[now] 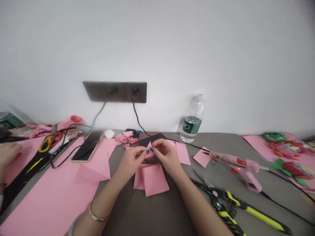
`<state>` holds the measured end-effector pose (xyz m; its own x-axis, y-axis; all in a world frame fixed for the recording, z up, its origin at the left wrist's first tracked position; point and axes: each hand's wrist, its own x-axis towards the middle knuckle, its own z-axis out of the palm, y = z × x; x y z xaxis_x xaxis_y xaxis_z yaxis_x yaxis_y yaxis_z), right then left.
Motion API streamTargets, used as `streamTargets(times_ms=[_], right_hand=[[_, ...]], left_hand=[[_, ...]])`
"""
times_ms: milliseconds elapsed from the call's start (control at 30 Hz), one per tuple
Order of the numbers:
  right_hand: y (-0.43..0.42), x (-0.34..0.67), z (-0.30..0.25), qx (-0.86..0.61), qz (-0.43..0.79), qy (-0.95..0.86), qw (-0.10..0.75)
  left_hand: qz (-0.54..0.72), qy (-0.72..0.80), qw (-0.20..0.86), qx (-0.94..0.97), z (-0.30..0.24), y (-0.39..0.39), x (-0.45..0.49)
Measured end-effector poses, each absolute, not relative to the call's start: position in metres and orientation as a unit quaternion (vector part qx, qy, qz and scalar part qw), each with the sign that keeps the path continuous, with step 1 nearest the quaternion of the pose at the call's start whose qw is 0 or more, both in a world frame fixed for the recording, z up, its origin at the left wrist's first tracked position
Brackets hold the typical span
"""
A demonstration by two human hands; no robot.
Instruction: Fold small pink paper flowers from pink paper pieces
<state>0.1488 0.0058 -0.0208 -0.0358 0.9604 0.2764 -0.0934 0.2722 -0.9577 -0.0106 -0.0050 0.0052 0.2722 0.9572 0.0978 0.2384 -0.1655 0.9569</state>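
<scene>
Left hand (131, 161) and right hand (167, 155) pinch a small pink paper fold (149, 151) between them, its point upward, midway between both hands. Folded pink paper squares (155, 180) lie just below, near the wrists.

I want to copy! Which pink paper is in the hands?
The small pointed piece pinched between the left hand and right hand; the pink squares below it lie on the table.

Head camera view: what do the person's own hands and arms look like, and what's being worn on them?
The left hand and right hand have blue painted fingernails. A slim silver-coloured bangle circles the left forearm, and a pale grey sleeve edge shows at the frame's bottom. No gloves are worn.
</scene>
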Motion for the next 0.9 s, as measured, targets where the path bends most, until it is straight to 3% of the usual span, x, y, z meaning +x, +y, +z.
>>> streamTargets(times_ms=[900], right_hand=[[0.0036,0.1477,-0.0191,-0.387,0.470,-0.556,0.565]], left_hand=[[0.381,0.471,0.395,0.691,0.0076,-0.0057,-0.0111]])
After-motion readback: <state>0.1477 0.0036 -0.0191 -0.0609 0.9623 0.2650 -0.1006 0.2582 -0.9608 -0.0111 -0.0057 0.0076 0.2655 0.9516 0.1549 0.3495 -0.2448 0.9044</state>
